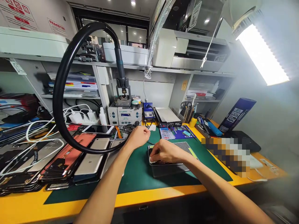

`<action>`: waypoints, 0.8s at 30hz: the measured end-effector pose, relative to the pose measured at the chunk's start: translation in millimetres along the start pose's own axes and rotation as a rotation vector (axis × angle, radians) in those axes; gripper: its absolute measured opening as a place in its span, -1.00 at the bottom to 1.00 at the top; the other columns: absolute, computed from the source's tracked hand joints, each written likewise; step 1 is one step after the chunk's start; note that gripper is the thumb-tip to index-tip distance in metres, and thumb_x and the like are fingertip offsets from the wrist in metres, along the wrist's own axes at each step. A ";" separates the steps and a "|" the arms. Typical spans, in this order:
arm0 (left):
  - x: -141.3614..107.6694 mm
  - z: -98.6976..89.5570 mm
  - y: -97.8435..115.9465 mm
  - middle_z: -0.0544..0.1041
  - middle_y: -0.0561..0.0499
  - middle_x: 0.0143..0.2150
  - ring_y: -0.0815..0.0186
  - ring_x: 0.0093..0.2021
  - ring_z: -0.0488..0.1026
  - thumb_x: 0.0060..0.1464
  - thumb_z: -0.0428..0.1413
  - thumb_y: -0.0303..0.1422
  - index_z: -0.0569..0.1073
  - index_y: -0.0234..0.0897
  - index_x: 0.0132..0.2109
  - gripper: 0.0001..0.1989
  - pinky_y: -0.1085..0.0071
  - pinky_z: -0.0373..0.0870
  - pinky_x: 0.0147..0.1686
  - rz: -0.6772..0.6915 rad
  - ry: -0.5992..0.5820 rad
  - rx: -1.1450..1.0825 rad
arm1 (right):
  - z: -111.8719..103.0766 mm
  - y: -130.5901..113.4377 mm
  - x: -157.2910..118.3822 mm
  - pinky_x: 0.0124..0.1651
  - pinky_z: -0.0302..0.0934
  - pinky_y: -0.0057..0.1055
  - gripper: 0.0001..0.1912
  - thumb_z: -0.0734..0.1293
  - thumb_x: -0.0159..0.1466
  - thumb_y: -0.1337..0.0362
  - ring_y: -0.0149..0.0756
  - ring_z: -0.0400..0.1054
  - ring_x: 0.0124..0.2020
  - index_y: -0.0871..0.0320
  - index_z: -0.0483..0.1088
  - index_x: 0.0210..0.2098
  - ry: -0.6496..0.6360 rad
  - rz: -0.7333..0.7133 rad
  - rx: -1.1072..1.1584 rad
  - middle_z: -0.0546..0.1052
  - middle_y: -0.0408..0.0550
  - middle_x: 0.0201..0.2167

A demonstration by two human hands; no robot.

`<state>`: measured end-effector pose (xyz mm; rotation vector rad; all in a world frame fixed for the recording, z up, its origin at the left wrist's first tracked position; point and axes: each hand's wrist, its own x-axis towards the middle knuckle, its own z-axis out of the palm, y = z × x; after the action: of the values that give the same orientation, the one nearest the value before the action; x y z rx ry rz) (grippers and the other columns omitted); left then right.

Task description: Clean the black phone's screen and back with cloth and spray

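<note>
Two hands, holds impossible to tell: left hand curled, right hand pinched over the 9 o'clock end of a box, set on the mat at 5 o'clock; phones at 8.

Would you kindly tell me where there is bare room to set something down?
The green mat lies bare between the left forearm and the dark box and, right of the box, between the right forearm and the yellow desk. The left is crowded: phones packed together, a black hose looping over them.
</note>
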<state>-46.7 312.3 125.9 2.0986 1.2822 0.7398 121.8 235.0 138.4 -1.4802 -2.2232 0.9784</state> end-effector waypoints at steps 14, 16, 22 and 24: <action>0.2 1.9 -11.3 0.55 0.02 -0.28 0.37 -0.33 0.47 0.24 0.13 -0.17 0.50 -0.31 -0.22 -0.73 0.34 0.46 -0.27 -0.011 -0.197 0.125 | 26.9 6.5 15.8 -0.46 0.02 -0.45 -0.86 0.34 0.11 0.33 -0.31 0.38 -0.50 0.19 0.57 -0.46 0.470 0.234 -0.167 0.56 -0.05 -0.58; -0.3 2.7 -11.4 0.54 0.04 -0.32 0.39 -0.37 0.45 0.23 0.14 -0.17 0.49 -0.31 -0.26 -0.73 0.36 0.44 -0.29 -0.007 -0.226 0.132 | 26.0 12.2 10.1 -0.43 0.02 -0.44 -0.88 0.35 0.10 0.34 -0.29 0.39 -0.46 0.18 0.56 -0.47 0.523 0.268 -0.190 0.58 -0.03 -0.53; -1.0 2.7 -9.3 0.51 0.07 -0.44 0.39 -0.44 0.41 0.19 0.16 -0.20 0.47 -0.30 -0.39 -0.73 0.39 0.36 -0.34 0.009 -0.253 0.119 | 12.8 36.6 -17.8 -0.40 0.03 -0.42 -0.88 0.34 0.11 0.34 -0.28 0.39 -0.45 0.18 0.54 -0.47 0.630 0.388 -0.211 0.58 0.00 -0.49; -0.8 2.2 -9.1 0.54 0.02 -0.45 0.37 -0.44 0.43 0.11 0.17 -0.29 0.49 -0.28 -0.44 -0.80 0.41 0.30 -0.37 0.013 -0.242 0.100 | 7.0 45.4 -28.7 -0.39 0.04 -0.41 -0.88 0.34 0.12 0.32 -0.27 0.39 -0.44 0.18 0.52 -0.48 0.660 0.432 -0.206 0.58 0.00 -0.47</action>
<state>-50.8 314.6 117.8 2.1995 1.1943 0.4181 161.5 217.5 106.0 -2.0545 -1.5924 0.2732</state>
